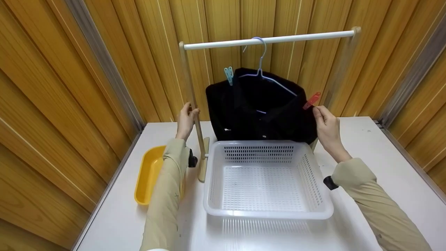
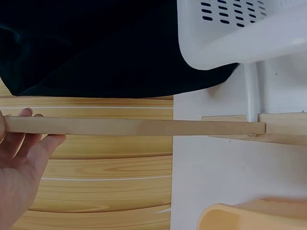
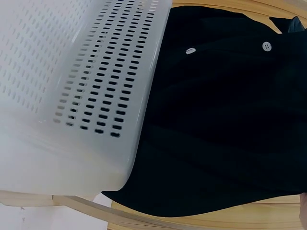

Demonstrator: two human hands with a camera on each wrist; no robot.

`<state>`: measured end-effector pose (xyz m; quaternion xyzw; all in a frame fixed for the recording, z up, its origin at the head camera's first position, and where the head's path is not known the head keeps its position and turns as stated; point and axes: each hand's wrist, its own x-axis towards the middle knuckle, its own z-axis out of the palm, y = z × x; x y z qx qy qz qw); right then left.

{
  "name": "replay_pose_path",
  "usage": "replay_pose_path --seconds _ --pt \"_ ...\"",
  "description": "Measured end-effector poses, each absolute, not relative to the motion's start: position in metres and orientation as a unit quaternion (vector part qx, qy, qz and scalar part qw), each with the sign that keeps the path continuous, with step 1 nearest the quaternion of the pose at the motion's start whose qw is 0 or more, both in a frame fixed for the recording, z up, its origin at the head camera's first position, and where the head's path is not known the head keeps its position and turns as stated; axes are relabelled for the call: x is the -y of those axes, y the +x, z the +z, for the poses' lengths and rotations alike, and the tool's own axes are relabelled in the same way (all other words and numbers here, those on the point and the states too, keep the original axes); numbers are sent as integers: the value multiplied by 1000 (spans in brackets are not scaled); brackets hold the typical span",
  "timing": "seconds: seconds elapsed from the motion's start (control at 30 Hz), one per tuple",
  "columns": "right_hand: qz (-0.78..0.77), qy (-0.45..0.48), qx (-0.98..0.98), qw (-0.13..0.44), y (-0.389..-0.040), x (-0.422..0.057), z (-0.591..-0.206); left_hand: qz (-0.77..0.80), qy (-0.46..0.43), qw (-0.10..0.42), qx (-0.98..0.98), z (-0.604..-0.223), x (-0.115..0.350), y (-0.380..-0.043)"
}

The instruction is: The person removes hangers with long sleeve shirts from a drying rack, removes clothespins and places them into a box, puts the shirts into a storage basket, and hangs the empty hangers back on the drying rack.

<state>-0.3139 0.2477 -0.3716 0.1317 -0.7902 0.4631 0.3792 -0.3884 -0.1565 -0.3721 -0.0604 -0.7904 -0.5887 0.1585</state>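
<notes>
Black shirt (image 1: 244, 120) hangs on hanger (image 1: 260, 72) from rail (image 1: 306, 36), behind basket (image 1: 268, 214). Left hand (image 1: 186, 122) grips post (image 1: 190, 87). Right hand (image 1: 327, 127) pinches shirt's edge just beside red peg (image 1: 312, 100). Blue peg (image 1: 229, 75) clips opposite shoulder.

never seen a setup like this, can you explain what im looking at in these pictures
No machine here, just a person's two bare hands. The wide picture comes from a camera on the head, the two close ones from the wrists. The left hand grips the wooden post of a rack. The right hand pinches a black garment beside a red clip. The garment hangs on a hanger hooked over the rack's white bar. In front of it is a white basket; a yellow tub sits on the white table, to the left.
</notes>
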Motion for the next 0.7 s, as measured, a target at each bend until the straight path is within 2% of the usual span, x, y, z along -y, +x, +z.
replay_pose_path --seconds 0.3,0.47,0.7 --pt "467 159 777 391 -313 -248 -369 -599 -56 152 784 -370 157 -389" --pt "484 157 766 393 -294 -235 -352 -593 -58 157 788 -372 158 -388" --pt "501 150 750 406 -293 -233 -349 -591 -61 159 788 -372 159 -387"
